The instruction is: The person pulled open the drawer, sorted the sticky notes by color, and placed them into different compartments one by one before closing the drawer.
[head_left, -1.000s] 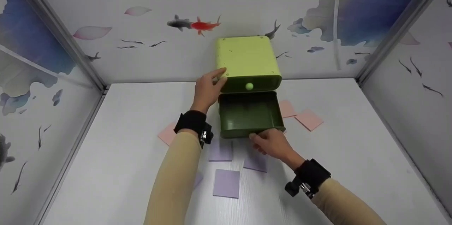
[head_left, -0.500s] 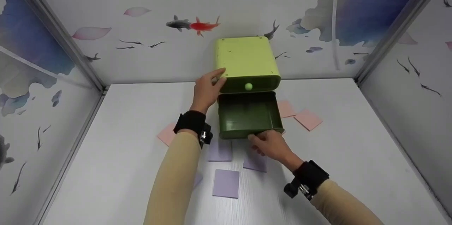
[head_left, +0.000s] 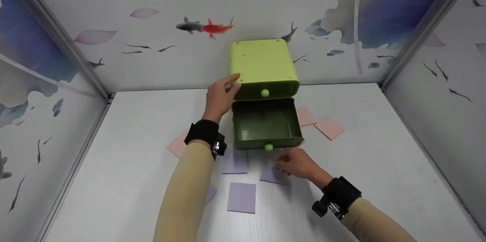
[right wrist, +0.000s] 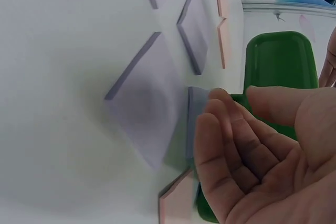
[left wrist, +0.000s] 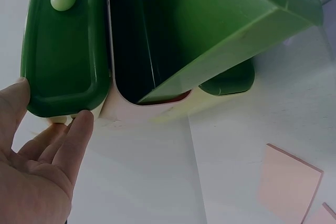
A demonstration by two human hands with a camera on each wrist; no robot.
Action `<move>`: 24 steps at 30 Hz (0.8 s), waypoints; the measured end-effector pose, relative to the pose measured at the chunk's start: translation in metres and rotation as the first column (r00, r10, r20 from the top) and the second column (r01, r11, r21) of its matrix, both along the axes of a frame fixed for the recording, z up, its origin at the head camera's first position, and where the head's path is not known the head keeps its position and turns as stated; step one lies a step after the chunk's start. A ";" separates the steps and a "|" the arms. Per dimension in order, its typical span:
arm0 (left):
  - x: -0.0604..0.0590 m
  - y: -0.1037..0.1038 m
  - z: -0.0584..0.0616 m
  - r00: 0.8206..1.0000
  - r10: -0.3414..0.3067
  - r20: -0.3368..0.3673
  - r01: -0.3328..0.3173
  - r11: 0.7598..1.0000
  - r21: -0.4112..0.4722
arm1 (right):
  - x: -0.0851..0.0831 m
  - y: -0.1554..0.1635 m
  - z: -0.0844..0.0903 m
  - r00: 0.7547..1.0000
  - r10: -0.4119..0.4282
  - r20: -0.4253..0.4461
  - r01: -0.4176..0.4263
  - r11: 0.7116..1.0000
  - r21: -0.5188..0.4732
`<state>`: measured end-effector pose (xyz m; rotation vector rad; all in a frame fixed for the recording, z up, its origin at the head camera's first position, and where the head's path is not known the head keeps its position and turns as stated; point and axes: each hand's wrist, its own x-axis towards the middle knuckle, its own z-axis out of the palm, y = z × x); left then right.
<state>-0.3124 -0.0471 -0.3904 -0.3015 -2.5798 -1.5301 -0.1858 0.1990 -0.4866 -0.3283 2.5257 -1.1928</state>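
Note:
A yellow-green drawer cabinet with dark green drawers stands against the back wall. My left hand holds its top left front corner, the thumb on one side and fingers on the other in the left wrist view. Below the closed top drawer, another green drawer is pulled out, with bare floor inside. Its round light green knob faces me. Just in front and right of that knob is my right hand, apart from it, fingers loosely bent and holding nothing. A purple square lies partly beneath this hand.
More purple squares lie on the white table, one nearest the front. Pink squares lie right of the cabinet, and another pink square is by the left forearm. Patterned walls enclose the back and sides.
My right hand has let go of the pulled-out drawer's knob and drawn back slightly toward the front right, so the knob shows. The left hand stays on the cabinet corner.

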 end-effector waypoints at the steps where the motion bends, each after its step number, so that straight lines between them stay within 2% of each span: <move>1: 0.000 0.000 0.000 1.000 0.001 0.000 -0.001 1.000 -0.002 | 0.001 0.003 -0.002 1.000 0.007 0.010 -0.007 1.000 0.007; 6: 0.002 0.000 0.000 1.000 -0.001 0.018 0.001 1.000 0.013 | 0.006 0.018 -0.008 0.998 0.029 0.047 -0.030 0.999 0.023; 11: 0.002 -0.001 0.000 1.000 0.006 0.030 -0.006 1.000 0.012 | 0.008 0.038 -0.011 0.997 0.012 0.080 -0.016 0.999 0.046; 19: 0.002 -0.001 0.001 1.000 0.004 0.028 -0.004 1.000 0.003 | 0.004 0.070 -0.013 0.990 -0.093 0.107 0.083 0.992 0.094; 24: 0.003 0.000 0.001 0.999 -0.005 0.034 0.004 1.000 0.012 | -0.002 0.090 -0.014 0.986 -0.156 0.057 0.147 0.980 0.135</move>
